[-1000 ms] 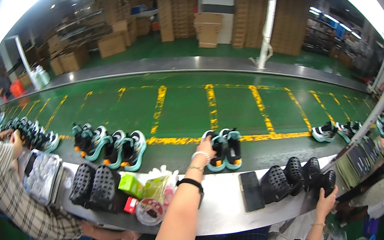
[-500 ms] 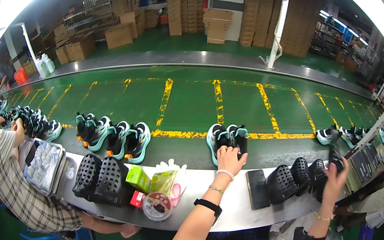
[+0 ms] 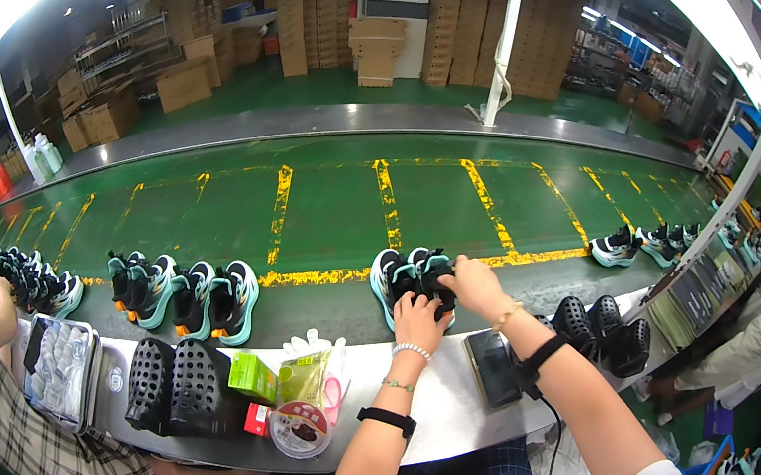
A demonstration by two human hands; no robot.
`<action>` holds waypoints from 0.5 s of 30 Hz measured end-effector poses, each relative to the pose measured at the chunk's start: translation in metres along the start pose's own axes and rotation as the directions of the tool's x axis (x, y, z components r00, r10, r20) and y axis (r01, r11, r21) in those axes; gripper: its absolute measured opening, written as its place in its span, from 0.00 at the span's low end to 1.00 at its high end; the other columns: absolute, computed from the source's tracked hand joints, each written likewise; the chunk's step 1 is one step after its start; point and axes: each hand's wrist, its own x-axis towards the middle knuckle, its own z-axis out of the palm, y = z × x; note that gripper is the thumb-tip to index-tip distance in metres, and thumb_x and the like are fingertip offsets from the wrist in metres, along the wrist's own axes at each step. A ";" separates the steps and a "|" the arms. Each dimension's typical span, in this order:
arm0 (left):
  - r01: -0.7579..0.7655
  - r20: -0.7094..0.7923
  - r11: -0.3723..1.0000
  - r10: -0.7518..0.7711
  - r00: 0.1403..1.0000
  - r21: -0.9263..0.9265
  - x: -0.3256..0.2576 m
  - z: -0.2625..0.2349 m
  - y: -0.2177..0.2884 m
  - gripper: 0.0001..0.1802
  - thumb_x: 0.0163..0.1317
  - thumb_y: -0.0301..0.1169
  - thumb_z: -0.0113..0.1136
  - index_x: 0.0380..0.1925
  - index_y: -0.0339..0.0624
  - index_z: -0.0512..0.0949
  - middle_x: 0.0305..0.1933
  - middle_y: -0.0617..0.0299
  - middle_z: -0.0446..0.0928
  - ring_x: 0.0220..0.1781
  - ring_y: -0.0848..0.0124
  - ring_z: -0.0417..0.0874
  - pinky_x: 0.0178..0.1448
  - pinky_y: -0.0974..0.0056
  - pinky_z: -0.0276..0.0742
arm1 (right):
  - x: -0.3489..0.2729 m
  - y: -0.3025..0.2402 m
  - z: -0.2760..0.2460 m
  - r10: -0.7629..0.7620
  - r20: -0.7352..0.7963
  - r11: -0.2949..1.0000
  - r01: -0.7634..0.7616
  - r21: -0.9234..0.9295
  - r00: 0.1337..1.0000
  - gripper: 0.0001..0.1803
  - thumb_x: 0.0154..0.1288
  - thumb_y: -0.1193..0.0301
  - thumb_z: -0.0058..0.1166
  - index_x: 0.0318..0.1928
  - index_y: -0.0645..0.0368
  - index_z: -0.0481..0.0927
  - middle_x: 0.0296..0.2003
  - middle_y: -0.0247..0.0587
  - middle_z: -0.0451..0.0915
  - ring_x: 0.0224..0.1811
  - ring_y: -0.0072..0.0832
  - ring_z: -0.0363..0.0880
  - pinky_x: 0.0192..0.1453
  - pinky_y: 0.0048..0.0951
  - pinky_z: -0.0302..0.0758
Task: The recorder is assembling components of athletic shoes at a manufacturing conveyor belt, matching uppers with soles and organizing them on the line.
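Both your hands are at one pair of black-and-mint sneakers (image 3: 390,284) just past the tabletop (image 3: 443,420): your left hand (image 3: 418,325) curls over their near end, your right hand (image 3: 475,285) narrows at the right shoe; whether either grips, I cannot tell. Nearer lies a dark smartphone (image 3: 489,360); black perforated clogs (image 3: 199,384) stand at left, more at right.

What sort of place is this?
Probably a shoe factory's finishing or packing line: rows of matching sneakers, a co-worker along the same line, and tall stacks of cartons behind.
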 end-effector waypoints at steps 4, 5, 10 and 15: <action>0.004 -0.005 1.000 -0.004 1.000 -0.012 -0.003 -0.001 -0.005 0.19 0.54 0.46 0.63 0.42 0.48 0.83 0.43 0.60 0.77 0.61 0.55 0.67 0.66 0.52 0.59 | 0.007 -0.013 0.024 -0.027 -0.035 0.988 0.021 -0.155 0.999 0.21 0.58 0.55 0.60 0.36 0.63 0.75 0.28 0.49 0.82 0.32 0.42 0.84 0.35 0.37 0.80; -0.006 -0.005 1.000 0.006 1.000 -0.018 -0.001 -0.001 -0.004 0.19 0.54 0.46 0.63 0.42 0.48 0.83 0.43 0.60 0.77 0.61 0.55 0.67 0.66 0.52 0.59 | 0.007 -0.010 0.031 -0.064 -0.052 0.976 0.051 -0.209 0.997 0.20 0.58 0.55 0.61 0.35 0.61 0.76 0.27 0.47 0.82 0.31 0.40 0.84 0.34 0.35 0.79; -0.010 -0.071 1.000 0.009 0.997 -0.018 -0.003 0.001 -0.010 0.16 0.49 0.42 0.66 0.36 0.46 0.82 0.42 0.60 0.77 0.59 0.54 0.68 0.65 0.51 0.62 | 0.010 -0.017 0.055 -0.099 -0.033 0.952 0.085 -0.293 0.995 0.13 0.57 0.59 0.60 0.29 0.57 0.80 0.25 0.43 0.82 0.29 0.35 0.84 0.34 0.33 0.80; -0.017 -0.102 0.999 0.013 0.995 -0.035 -0.002 0.001 -0.012 0.14 0.47 0.38 0.67 0.32 0.43 0.80 0.39 0.59 0.76 0.57 0.56 0.69 0.64 0.52 0.62 | 0.022 -0.026 0.068 0.194 0.069 0.966 -0.178 -0.186 0.979 0.07 0.57 0.70 0.54 0.30 0.59 0.84 0.32 0.47 0.84 0.38 0.38 0.85 0.40 0.36 0.82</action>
